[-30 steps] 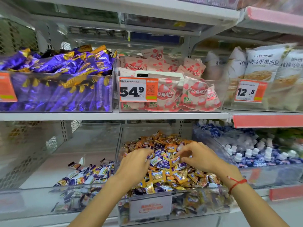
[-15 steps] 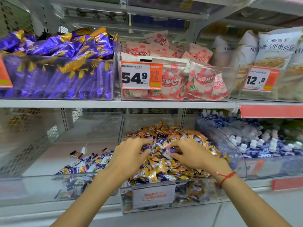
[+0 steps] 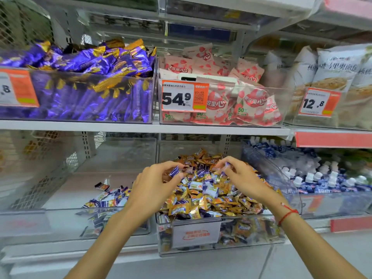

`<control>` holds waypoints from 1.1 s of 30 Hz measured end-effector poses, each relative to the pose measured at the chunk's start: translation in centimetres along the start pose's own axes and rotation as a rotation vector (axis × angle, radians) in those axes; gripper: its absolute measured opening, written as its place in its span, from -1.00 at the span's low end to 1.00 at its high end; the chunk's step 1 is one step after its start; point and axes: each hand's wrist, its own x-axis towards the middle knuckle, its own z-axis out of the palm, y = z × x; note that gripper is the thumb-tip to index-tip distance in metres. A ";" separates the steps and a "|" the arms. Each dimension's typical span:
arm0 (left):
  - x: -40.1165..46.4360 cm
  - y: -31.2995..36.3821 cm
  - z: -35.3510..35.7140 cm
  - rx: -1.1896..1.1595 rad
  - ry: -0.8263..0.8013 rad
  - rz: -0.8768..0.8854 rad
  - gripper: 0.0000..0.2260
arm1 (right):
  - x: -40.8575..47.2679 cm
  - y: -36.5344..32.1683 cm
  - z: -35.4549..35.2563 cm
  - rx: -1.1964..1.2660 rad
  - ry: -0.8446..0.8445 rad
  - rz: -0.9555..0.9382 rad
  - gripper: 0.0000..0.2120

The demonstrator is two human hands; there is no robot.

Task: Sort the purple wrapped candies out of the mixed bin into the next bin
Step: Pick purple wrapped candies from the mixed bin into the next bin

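The clear mixed bin (image 3: 251, 238) on the lower shelf holds a heap of orange and purple wrapped candies (image 3: 203, 196). My left hand (image 3: 155, 186) hovers over the heap's left side and pinches a purple candy (image 3: 174, 171) between thumb and fingers. My right hand (image 3: 241, 178) is above the heap's right side, its fingertips pinching another purple candy (image 3: 226, 168). To the left, the neighbouring clear bin (image 3: 60, 210) holds a small pile of purple candies (image 3: 106, 200) near its front right corner.
A bin of blue and white candies (image 3: 322, 178) stands to the right. On the shelf above sit bins of purple bars (image 3: 84, 81), pink strawberry packets (image 3: 231, 97) and white bags (image 3: 338, 77). The shelf edge (image 3: 141, 126) hangs just above the lower bins.
Both hands have lifted out of the heap and each now pinches a purple candy. The camera has moved closer to the shelf.
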 end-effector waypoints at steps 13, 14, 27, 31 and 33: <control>0.1 -1.4 -0.2 -0.141 -0.049 0.043 -0.82 | 1.8 -1.0 0.5 -0.485 -0.351 -0.111 -0.76; 0.2 -1.4 -0.3 -0.160 -0.039 0.043 -0.83 | 2.0 -1.1 0.5 -0.467 -0.253 -0.141 -0.76; 0.2 -1.9 -2.0 -0.204 0.008 -0.043 -0.85 | 5.5 -2.8 6.1 -0.597 -0.572 -0.129 -0.68; 0.2 -3.0 -3.4 -0.190 0.007 -0.050 -0.87 | 3.7 -1.8 4.1 0.004 -0.290 0.063 -0.78; 0.4 -3.7 -5.0 -0.166 0.024 -0.052 -0.87 | 2.5 -2.5 4.0 0.054 -0.121 0.022 -0.76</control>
